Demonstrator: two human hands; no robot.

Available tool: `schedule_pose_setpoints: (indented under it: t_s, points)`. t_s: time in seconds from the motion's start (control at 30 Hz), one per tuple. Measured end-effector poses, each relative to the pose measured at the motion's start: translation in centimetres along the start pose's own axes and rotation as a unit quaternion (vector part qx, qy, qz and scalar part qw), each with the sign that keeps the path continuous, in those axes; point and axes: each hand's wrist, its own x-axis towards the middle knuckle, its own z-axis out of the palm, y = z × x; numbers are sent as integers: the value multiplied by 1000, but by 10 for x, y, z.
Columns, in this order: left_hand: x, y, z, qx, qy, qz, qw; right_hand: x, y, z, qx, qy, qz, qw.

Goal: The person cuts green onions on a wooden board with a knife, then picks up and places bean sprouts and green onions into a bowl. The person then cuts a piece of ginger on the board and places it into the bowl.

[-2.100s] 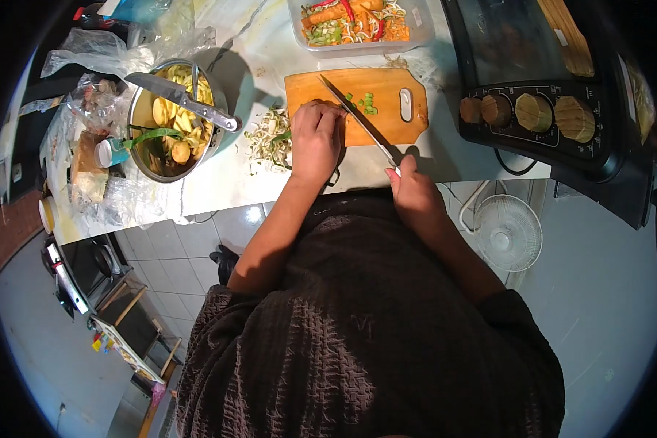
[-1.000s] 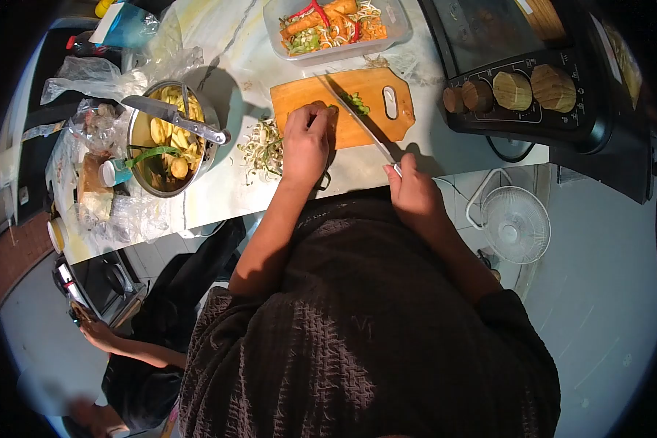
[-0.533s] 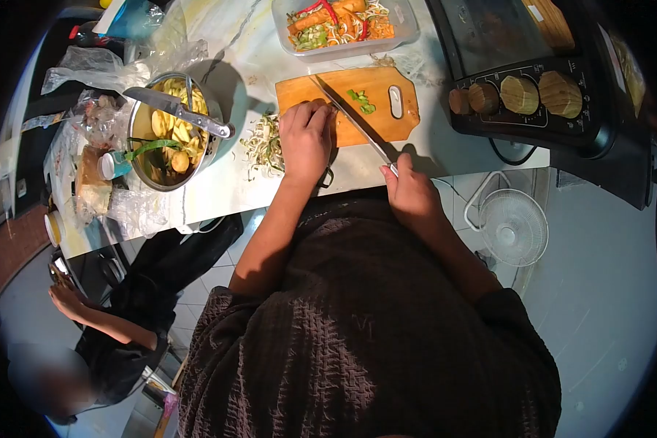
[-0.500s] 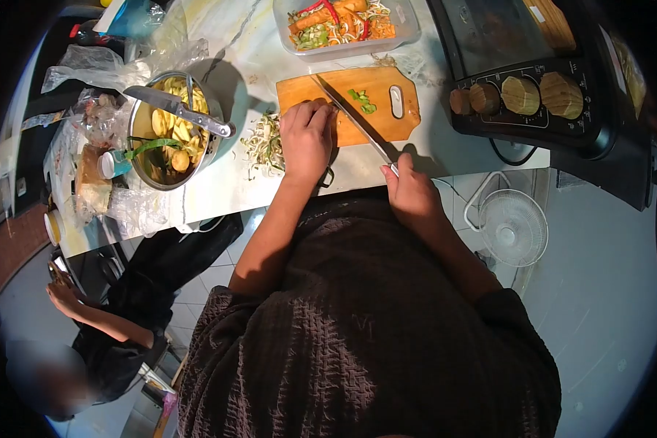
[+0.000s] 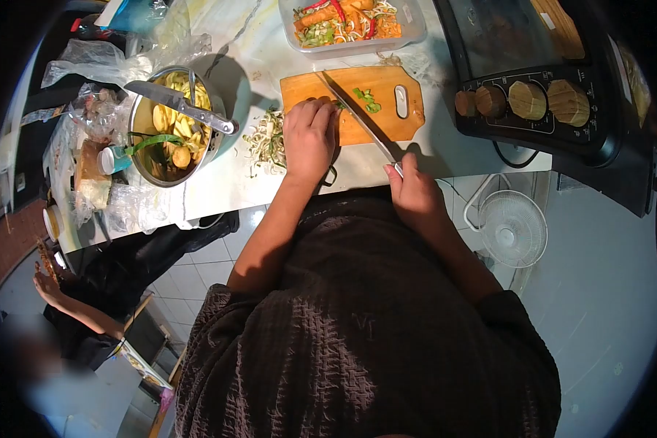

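On the wooden cutting board (image 5: 376,131), my left hand (image 5: 310,142) has its fingers curled over a green vegetable stalk. Most of that stalk is hidden; a green bit shows at my fingertips and a dark green end (image 5: 333,175) below my palm. My right hand (image 5: 418,191) grips a knife (image 5: 365,124) by its handle, the long blade slanting across the board beside my left fingers. Chopped green pieces (image 5: 369,101) lie right of the blade. Bean sprouts (image 5: 265,142) are heaped on the table left of my left hand.
A metal pot (image 5: 213,150) of yellow pieces stands left, a second knife (image 5: 175,102) across its rim. Behind the board is a plastic container (image 5: 358,47) of vegetables; right, a black oven (image 5: 515,135). Plastic bags (image 5: 87,62) cover the left. Another person's hand (image 5: 49,288) shows lower left.
My hands, the knife and the board keep nearly the same arrangement, with the view shifted slightly. The other person at lower left has moved further left, arm included.
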Motion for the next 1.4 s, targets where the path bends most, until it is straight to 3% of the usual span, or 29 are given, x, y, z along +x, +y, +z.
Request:
schedule_pose_setpoints:
  t_s: [0.73,1.03,1.1,1.4]
  points:
    - [-1,-3,4,-37,6,-8,999,17,0,5,-44,-51,3,998]
    - [-1,-3,1,-45,0,-10,999,15,15,6,-60,18,-59,996]
    - [-1,-2,1,-54,3,-8,999,11,28,1,-73,48,-49,995]
    - [1,0,-1,-36,-34,-27,998,9,19,-2,-31,21,-4,999]
